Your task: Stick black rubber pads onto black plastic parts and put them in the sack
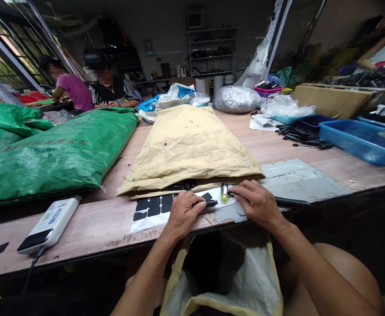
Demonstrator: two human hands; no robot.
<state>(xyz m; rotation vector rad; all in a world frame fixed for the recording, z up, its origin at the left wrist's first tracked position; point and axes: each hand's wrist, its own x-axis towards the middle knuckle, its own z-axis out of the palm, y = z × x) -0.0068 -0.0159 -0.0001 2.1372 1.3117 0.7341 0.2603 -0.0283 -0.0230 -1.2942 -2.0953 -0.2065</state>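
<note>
Front edge: runs along the near side of the wood-grain table (106,221), worn and scuffed; leaves a narrow working strip below the beige sack (192,149); widens leftward between the white power bank (50,224) and the sticker sheet (154,207).
Black tube (212,203): lies over the strip near the front edge; points its free end rightward; keeps its long axis roughly parallel to that edge; looks smooth, slim and cylindrical.
Left hand (184,213): pinches the black tube between thumb and curled fingers, above the sheet's rounded black patches.
Right hand (258,202): gathers its fingertips just beside the small bottle (224,192), at a dark bit (too small to tell whether gripped).
Small bottle: shows a shiny body and yellow-green near end; aims its long axis away from the wearer; cannot tell whether standing or lying.
Sacks: wrinkled and papery in beige; glossy, woven-looking in green (57,149), at left; open-mouthed with a pale lining in the lap sack (232,285), below the edge.
Right side: holds a flat grey board (304,175); farther off, a blue basket (360,136).
</note>
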